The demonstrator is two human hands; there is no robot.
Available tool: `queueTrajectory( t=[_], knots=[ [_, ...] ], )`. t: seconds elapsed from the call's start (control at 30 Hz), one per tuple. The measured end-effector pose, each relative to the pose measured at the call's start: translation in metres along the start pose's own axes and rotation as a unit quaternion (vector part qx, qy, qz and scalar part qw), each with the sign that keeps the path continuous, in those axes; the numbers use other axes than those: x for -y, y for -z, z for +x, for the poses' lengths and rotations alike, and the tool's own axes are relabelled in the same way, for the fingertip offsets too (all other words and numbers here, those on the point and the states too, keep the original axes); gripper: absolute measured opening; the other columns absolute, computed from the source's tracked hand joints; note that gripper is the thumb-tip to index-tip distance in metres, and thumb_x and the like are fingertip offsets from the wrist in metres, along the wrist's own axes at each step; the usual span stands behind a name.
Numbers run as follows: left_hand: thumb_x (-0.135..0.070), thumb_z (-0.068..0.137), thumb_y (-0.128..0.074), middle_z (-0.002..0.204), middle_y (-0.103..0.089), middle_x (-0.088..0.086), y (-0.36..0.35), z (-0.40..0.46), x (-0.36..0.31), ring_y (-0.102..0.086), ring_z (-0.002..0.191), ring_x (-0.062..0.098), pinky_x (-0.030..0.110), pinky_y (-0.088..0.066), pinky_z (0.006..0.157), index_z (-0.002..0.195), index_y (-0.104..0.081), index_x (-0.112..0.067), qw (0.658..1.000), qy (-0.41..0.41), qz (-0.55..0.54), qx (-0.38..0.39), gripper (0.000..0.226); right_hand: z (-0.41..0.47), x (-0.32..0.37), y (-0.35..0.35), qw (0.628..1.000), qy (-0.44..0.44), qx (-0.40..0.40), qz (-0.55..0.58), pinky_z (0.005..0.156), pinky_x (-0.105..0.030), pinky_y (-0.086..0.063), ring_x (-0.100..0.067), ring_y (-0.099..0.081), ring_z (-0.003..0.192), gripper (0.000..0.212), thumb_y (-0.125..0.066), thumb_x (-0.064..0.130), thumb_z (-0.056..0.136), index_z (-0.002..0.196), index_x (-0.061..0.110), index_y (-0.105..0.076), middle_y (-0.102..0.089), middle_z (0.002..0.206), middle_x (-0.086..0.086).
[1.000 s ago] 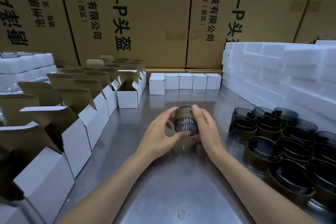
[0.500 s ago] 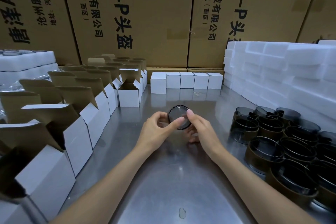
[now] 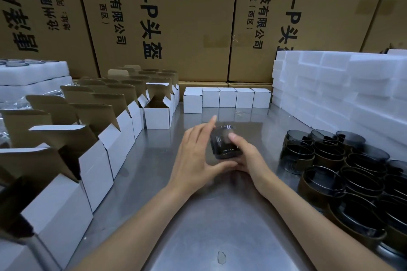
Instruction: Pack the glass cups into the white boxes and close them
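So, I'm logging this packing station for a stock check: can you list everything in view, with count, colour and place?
Smoky dark glass cup: one, dark grey, held above the table centre.
Loose glass cups with brown paper bands: too many to count, dark, clustered at right.
Open white cardboard boxes: a long row, count unclear, white outside and brown inside, along the left.
Closed white boxes: five, white, in a row at the back.
White foam blocks: stacked, white, back right; more at far left.
Large brown cartons: several, brown with black print, behind.
Steel table: one, grey.
Left hand: on the cup.
Right hand: on the cup.
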State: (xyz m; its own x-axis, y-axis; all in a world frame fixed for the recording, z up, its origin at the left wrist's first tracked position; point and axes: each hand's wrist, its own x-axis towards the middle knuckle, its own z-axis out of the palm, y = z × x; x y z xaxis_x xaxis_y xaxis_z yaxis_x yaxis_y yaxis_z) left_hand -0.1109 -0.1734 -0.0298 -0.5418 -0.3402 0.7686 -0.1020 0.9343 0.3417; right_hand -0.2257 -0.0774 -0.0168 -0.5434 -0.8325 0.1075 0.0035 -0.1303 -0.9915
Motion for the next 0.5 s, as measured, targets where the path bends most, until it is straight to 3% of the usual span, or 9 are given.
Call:
queueTrajectory(
  t=[0.13, 0.2, 0.3, 0.37, 0.5],
  knots=[
    [-0.062, 0.068, -0.07, 0.136, -0.048, -0.002, 0.001, 0.001, -0.002, -0.04, 0.125, 0.011, 0.011, -0.022, 0.105, 0.148, -0.02, -0.025, 0.999, 0.015, -0.021, 0.022, 0.102, 0.004, 0.0, 0.006, 0.999, -0.023, -0.004, 0.04, 0.074, -0.037, -0.048, -0.03, -0.066, 0.084, 0.038, -0.043, 0.041, 0.093, 0.114, 0.016, -0.063, -0.072, 0.102, -0.017],
    [-0.065, 0.068, -0.066, 0.139, -0.046, -0.003, 0.001, 0.0, -0.002, -0.038, 0.127, 0.009, 0.012, -0.024, 0.106, 0.148, -0.018, -0.027, 0.999, 0.017, -0.028, 0.027, 0.102, 0.004, -0.002, 0.005, 0.999, -0.028, 0.001, 0.022, 0.079, -0.04, -0.047, -0.03, -0.061, 0.082, 0.042, -0.048, 0.045, 0.089, 0.109, 0.013, -0.065, -0.071, 0.101, -0.02],
    [-0.064, 0.069, -0.067, 0.143, -0.043, -0.005, 0.001, -0.001, -0.002, -0.036, 0.131, 0.008, 0.018, -0.027, 0.108, 0.15, -0.021, -0.024, 0.999, 0.021, -0.03, 0.029, 0.102, 0.004, -0.006, 0.003, 1.0, -0.018, -0.004, 0.016, 0.078, -0.037, -0.048, -0.026, -0.063, 0.081, 0.027, -0.053, 0.041, 0.089, 0.093, 0.02, -0.069, -0.072, 0.092, -0.01],
    [-0.062, 0.07, -0.069, 0.145, -0.041, -0.004, 0.0, -0.001, -0.002, -0.035, 0.133, 0.009, 0.02, -0.028, 0.11, 0.151, -0.024, -0.019, 0.999, 0.016, -0.022, 0.023, 0.102, 0.005, -0.01, 0.002, 0.999, 0.025, -0.042, -0.004, 0.074, -0.03, -0.051, -0.019, -0.068, 0.085, 0.015, -0.061, 0.034, 0.09, 0.098, 0.022, -0.065, -0.072, 0.096, -0.005],
    [-0.051, 0.07, -0.078, 0.146, -0.041, -0.001, 0.0, -0.002, -0.003, -0.036, 0.135, 0.012, 0.025, -0.03, 0.112, 0.149, -0.029, -0.013, 1.0, 0.003, -0.005, 0.017, 0.1, 0.007, -0.016, 0.001, 0.97, 0.108, -0.193, -0.101, 0.08, -0.026, -0.05, -0.008, -0.063, 0.096, 0.058, -0.084, 0.031, 0.069, 0.109, 0.027, -0.042, -0.06, 0.108, 0.004]
  ],
)
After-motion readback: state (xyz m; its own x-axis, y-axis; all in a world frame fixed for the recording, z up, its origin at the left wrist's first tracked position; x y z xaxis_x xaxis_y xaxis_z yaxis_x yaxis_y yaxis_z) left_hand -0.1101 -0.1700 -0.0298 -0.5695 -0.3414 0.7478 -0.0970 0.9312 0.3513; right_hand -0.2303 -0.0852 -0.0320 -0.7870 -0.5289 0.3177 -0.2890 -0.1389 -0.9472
